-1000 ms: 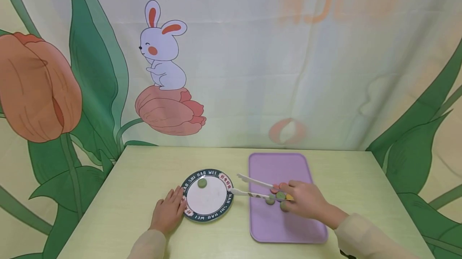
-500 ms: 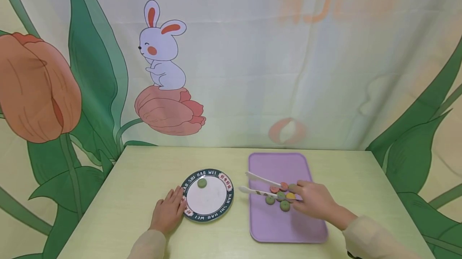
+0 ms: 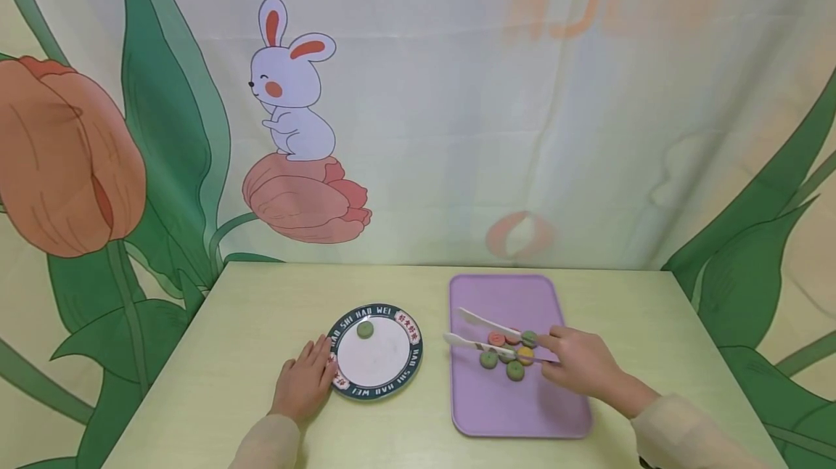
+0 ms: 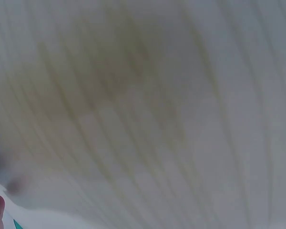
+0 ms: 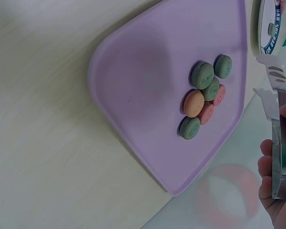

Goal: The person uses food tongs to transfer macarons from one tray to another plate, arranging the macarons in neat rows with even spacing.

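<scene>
My right hand grips a pair of tongs over the purple tray. Its two arms stand apart, pointing left, with nothing between the white tips. Beneath and beside the tongs lie several green macarons, a yellow macaron and two pink macarons, all clustered in the right wrist view. My left hand lies flat, fingertips at the left rim of a round plate with a dark patterned border. One green macaron sits on that plate, towards its back.
A pale table carries plate and tray side by side, a narrow strip between them. Behind it hangs a curtain printed with tulips and a rabbit. Blurred pale cloth fills most of the left wrist view.
My right hand has drawn the tongs rightwards, their tips leaving the plate's edge and coming over the tray's left side. More of the macarons shows now. The left hand has stayed put.
</scene>
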`<act>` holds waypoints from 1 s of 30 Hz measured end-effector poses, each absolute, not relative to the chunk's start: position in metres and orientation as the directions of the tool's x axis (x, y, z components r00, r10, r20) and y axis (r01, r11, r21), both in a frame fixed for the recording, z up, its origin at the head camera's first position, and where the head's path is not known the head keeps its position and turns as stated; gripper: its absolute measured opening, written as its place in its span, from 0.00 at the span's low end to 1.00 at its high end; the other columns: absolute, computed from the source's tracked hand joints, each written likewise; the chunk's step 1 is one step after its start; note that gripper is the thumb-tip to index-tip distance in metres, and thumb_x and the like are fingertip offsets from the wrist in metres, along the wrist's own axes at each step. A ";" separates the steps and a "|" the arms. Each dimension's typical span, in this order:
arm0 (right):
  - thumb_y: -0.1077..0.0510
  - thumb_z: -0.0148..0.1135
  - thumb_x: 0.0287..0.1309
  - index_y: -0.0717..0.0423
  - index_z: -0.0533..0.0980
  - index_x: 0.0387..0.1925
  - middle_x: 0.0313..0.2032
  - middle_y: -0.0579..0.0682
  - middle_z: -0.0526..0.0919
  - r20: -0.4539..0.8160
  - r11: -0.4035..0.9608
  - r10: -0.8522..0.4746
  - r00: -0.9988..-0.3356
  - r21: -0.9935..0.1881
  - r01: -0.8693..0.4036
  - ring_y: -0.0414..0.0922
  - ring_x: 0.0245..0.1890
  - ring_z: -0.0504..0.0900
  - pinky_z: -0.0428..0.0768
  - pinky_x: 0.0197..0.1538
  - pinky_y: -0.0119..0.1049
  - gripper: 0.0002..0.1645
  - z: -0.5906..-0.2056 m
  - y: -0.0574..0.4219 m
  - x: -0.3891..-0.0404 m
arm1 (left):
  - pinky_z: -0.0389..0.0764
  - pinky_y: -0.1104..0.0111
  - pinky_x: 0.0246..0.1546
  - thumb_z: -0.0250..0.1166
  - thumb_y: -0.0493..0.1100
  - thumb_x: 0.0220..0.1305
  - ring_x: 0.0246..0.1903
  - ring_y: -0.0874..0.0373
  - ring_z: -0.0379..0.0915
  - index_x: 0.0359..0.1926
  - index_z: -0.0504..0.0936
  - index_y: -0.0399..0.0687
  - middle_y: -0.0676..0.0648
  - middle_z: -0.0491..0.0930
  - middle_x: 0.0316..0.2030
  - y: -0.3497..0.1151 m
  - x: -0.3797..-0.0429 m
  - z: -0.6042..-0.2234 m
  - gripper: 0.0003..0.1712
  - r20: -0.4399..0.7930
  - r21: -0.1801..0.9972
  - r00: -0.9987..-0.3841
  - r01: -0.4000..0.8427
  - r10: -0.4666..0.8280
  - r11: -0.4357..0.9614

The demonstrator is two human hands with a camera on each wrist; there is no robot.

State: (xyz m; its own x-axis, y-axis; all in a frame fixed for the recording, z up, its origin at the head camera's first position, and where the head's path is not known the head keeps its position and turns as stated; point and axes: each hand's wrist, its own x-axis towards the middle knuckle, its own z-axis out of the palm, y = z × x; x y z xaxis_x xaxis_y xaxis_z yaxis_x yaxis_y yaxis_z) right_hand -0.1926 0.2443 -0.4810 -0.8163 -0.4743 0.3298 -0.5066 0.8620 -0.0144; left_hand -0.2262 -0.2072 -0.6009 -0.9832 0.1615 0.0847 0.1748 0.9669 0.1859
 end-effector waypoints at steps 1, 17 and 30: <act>0.56 0.61 0.33 0.52 0.81 0.32 0.19 0.39 0.69 0.319 0.865 -0.471 -0.823 -0.017 -0.502 0.32 0.16 0.59 0.57 0.15 0.23 0.16 -0.480 0.245 -0.192 | 0.61 0.48 0.56 0.42 0.55 0.65 0.64 0.46 0.53 0.65 0.57 0.46 0.46 0.57 0.65 -0.207 -0.226 -0.601 0.31 0.082 0.184 -0.984 0.173 0.161 0.967; 0.55 0.60 0.33 0.50 0.76 0.26 0.20 0.40 0.69 0.279 0.885 -0.449 -0.849 0.012 -0.465 0.33 0.17 0.60 0.56 0.14 0.25 0.10 -0.485 0.258 -0.189 | 0.59 0.47 0.57 0.41 0.55 0.66 0.64 0.45 0.52 0.65 0.56 0.46 0.46 0.56 0.65 -0.206 -0.227 -0.600 0.31 0.067 0.177 -0.986 0.160 0.151 0.971; 0.55 0.59 0.35 0.51 0.76 0.26 0.22 0.42 0.72 0.214 0.908 -0.404 -0.889 -0.020 -0.418 0.35 0.17 0.61 0.58 0.15 0.27 0.10 -0.483 0.264 -0.187 | 0.58 0.46 0.57 0.41 0.56 0.65 0.64 0.45 0.52 0.65 0.56 0.46 0.46 0.56 0.65 -0.206 -0.227 -0.601 0.32 0.068 0.176 -0.986 0.161 0.151 0.971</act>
